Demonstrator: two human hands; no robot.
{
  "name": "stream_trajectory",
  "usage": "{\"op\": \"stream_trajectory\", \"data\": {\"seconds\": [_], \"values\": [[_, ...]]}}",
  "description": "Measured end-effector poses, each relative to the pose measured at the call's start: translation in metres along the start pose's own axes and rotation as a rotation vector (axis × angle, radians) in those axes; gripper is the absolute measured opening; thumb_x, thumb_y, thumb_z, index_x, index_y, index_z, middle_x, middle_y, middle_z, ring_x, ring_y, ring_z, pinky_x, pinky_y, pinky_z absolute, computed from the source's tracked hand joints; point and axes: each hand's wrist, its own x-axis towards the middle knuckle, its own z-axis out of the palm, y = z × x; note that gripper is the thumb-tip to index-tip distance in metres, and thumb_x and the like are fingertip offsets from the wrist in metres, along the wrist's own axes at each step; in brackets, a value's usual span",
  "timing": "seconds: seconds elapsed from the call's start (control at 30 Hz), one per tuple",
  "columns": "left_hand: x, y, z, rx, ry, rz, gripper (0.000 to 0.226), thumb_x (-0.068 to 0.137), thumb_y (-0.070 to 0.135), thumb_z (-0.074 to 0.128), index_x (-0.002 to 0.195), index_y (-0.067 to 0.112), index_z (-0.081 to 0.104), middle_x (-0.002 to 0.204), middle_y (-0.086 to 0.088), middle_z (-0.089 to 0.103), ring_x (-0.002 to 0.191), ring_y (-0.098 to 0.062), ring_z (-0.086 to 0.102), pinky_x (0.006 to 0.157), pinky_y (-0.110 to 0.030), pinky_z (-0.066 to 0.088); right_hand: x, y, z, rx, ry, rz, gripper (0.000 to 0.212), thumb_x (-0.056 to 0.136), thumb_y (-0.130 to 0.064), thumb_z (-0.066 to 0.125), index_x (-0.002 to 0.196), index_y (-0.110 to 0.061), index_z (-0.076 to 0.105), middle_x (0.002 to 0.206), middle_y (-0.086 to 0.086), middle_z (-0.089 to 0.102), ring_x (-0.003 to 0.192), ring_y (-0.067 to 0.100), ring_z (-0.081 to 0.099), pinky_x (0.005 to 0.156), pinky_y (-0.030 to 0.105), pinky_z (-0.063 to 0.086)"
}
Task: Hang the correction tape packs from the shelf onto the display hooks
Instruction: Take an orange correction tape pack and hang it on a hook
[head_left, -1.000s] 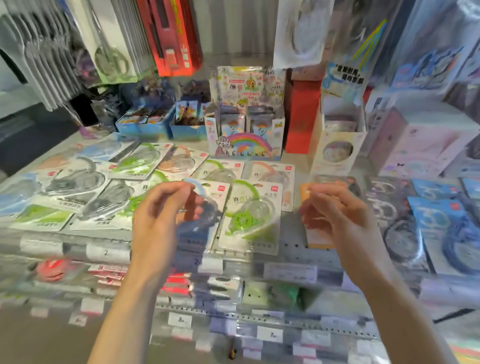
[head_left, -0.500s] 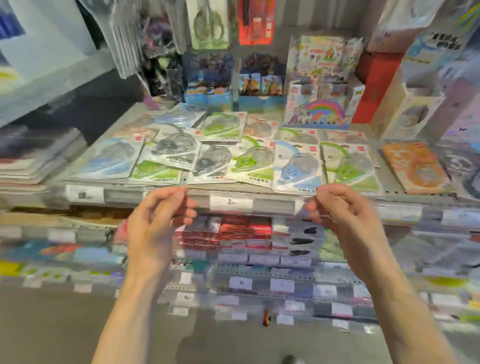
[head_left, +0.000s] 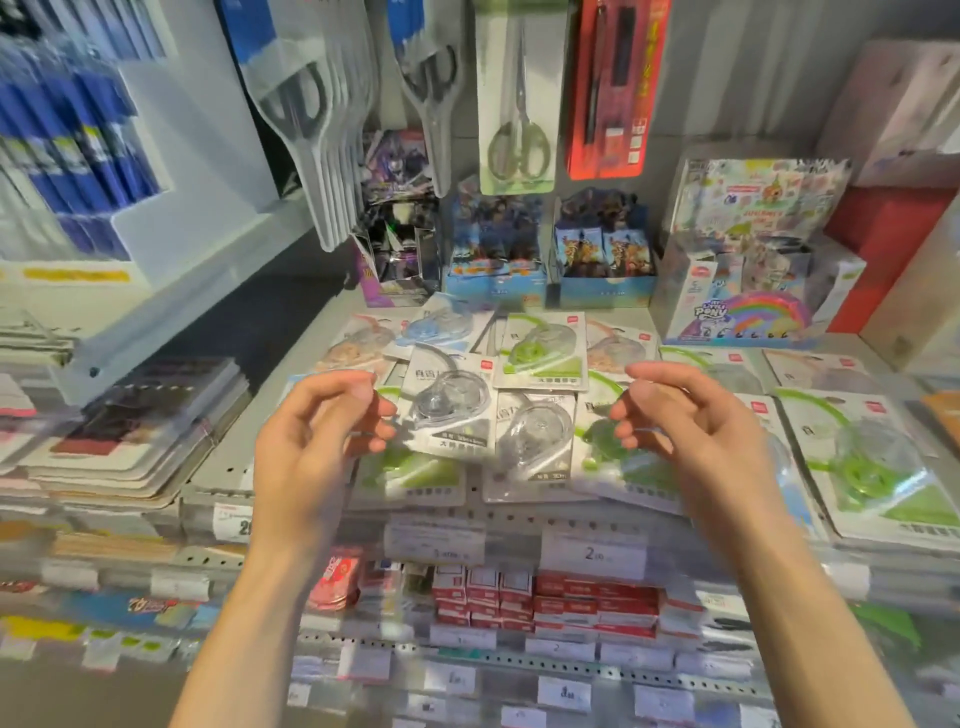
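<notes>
Several correction tape packs lie flat and overlapping on the grey shelf. A grey-tape pack and a clear one sit in the middle, a green pack lies behind them, and another green pack lies at the right. My left hand hovers at the left edge of the grey-tape pack with loosely curled fingers that hold nothing. My right hand hovers over the packs to the right of the clear one, also empty. No bare display hook shows.
Scissors packs and a red pack hang above the shelf's back. Card boxes and a rainbow box stand behind the tape packs. A stack of notebooks lies at the left. Price tags line the shelf front.
The view has swung left and up along the shelf. Both hands have risen from the shelf's front edge to over the packs, empty throughout.
</notes>
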Motion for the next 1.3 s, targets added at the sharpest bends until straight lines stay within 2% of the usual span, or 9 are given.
{"op": "stream_trajectory", "data": {"seconds": [0.37, 0.5, 0.63, 0.7, 0.77, 0.87, 1.03, 1.17, 1.3], "values": [[0.137, -0.03, -0.004, 0.255, -0.217, -0.179, 0.005, 0.097, 0.003, 0.064, 0.102, 0.002, 0.064, 0.071, 0.0, 0.07, 0.055, -0.007, 0.063, 0.051, -0.022, 0.051, 0.098, 0.019, 0.085, -0.088, -0.119, 0.067, 0.017, 0.1, -0.003, 0.061, 0.113, -0.011, 0.069, 0.082, 0.008, 0.075, 0.065, 0.01, 0.067, 0.064, 0.02, 0.056], [0.174, -0.054, -0.009, 0.638, -0.418, -0.209, 0.013, 0.095, 0.026, 0.067, 0.087, 0.016, 0.069, 0.082, -0.008, 0.073, 0.069, -0.021, 0.062, 0.068, -0.038, 0.051, 0.11, 0.032, 0.106, -0.201, -0.117, 0.045, 0.018, 0.098, -0.003, 0.066, 0.115, -0.007, 0.068, 0.079, 0.003, 0.072, 0.068, 0.007, 0.07, 0.065, 0.019, 0.056], [0.183, -0.064, -0.001, 1.0, -0.683, -0.108, 0.031, 0.092, 0.052, 0.066, 0.074, 0.027, 0.065, 0.085, 0.011, 0.061, 0.087, -0.014, 0.06, 0.081, -0.031, 0.047, 0.115, 0.048, 0.124, -0.393, -0.12, 0.066, 0.014, 0.098, -0.015, 0.069, 0.111, -0.016, 0.071, 0.1, 0.021, 0.074, 0.093, 0.029, 0.073, 0.091, 0.043, 0.06], [0.184, -0.068, 0.004, 0.996, -0.688, -0.15, 0.028, 0.088, 0.055, 0.068, 0.076, 0.029, 0.065, 0.083, 0.014, 0.062, 0.085, -0.005, 0.059, 0.068, -0.023, 0.042, 0.116, 0.053, 0.128, -0.499, -0.118, 0.056, 0.01, 0.098, -0.019, 0.07, 0.106, -0.023, 0.073, 0.101, 0.013, 0.076, 0.094, 0.026, 0.072, 0.092, 0.038, 0.059], [0.186, -0.071, 0.006, 0.975, -0.674, -0.199, 0.022, 0.087, 0.054, 0.068, 0.084, 0.033, 0.067, 0.089, 0.015, 0.065, 0.089, -0.005, 0.06, 0.061, -0.016, 0.034, 0.115, 0.058, 0.129, -0.594, -0.121, 0.038, 0.011, 0.097, -0.021, 0.07, 0.101, -0.031, 0.073, 0.093, -0.008, 0.078, 0.084, 0.007, 0.071, 0.08, 0.02, 0.055], [0.19, -0.073, 0.004, 0.786, -0.643, -0.303, 0.019, 0.086, 0.051, 0.07, 0.092, 0.034, 0.069, 0.082, 0.021, 0.067, 0.081, 0.004, 0.06, 0.056, -0.01, 0.037, 0.114, 0.06, 0.128, -0.646, -0.092, 0.022, 0.012, 0.097, -0.023, 0.07, 0.098, -0.034, 0.073, 0.09, -0.027, 0.075, 0.083, -0.007, 0.068, 0.072, 0.005, 0.047], [0.198, -0.062, -0.003, 0.319, -0.631, -0.373, 0.013, 0.092, 0.023, 0.074, 0.096, 0.014, 0.066, 0.056, 0.002, 0.07, 0.048, -0.013, 0.065, 0.047, -0.023, 0.045, 0.11, 0.058, 0.135, -0.587, 0.032, 0.028, 0.015, 0.096, -0.03, 0.072, 0.111, -0.033, 0.071, 0.102, -0.018, 0.076, 0.093, -0.007, 0.07, 0.078, 0.011, 0.051], [0.211, -0.046, -0.005, 0.222, -0.501, -0.318, 0.01, 0.095, 0.013, 0.071, 0.099, 0.008, 0.064, 0.053, -0.002, 0.068, 0.04, -0.011, 0.06, 0.042, -0.024, 0.043, 0.113, 0.051, 0.15, -0.503, 0.028, 0.033, 0.033, 0.098, -0.032, 0.07, 0.129, -0.033, 0.058, 0.114, -0.02, 0.073, 0.099, -0.014, 0.066, 0.08, 0.006, 0.051], [0.223, -0.037, -0.015, 0.144, -0.397, -0.251, 0.009, 0.096, 0.018, 0.07, 0.102, 0.012, 0.066, 0.07, -0.005, 0.071, 0.047, -0.008, 0.061, 0.041, -0.02, 0.042, 0.118, 0.047, 0.171, -0.175, -0.095, 0.199, 0.028, 0.095, -0.031, 0.072, 0.121, -0.022, 0.068, 0.103, -0.004, 0.082, 0.091, 0.01, 0.078, 0.068, 0.015, 0.057]]}}
